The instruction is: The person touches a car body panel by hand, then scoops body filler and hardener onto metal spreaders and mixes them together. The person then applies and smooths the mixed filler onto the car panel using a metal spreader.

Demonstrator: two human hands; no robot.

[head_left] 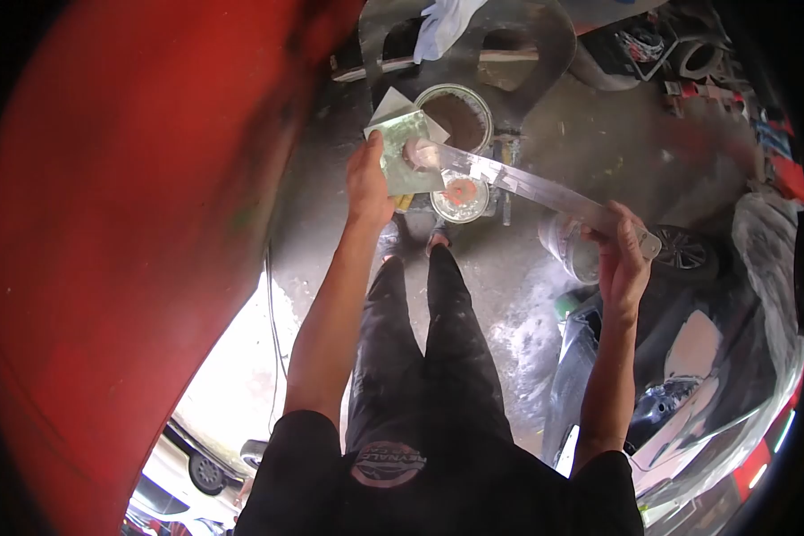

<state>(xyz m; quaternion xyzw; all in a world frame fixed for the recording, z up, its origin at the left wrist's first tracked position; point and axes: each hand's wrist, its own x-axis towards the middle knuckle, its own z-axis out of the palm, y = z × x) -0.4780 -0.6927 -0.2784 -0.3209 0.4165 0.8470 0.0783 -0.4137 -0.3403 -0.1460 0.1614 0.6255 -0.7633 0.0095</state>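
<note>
Red bodywork [134, 179] looms closest to the lens, filling your left side as you stand over a workshop floor [509, 295] with both arms stretched out. Your left grip [366, 179] holds a pale green plate [393, 134], thumb over its near edge, with a white card [398, 104] showing just beyond. Your right grip [623, 250] is closed around the end of a long, flat strip [545, 190], whose far end meets a pinkish dab [415, 154] on the plate. Just beyond and beside the plate sit a large round tin [489, 116], its contents grey-brown, and a smaller round container [476, 210] smeared orange-red. A pale glove [445, 27] lies farther off; a bucket [570, 248] stands near your right hand. By all appearances the work is under way at an early point: the dab is on the plate, gathered mostly in one patch, and looks only partly worked. Whether it is evenly blended, you cannot tell; no dab shows on the red surface.
</note>
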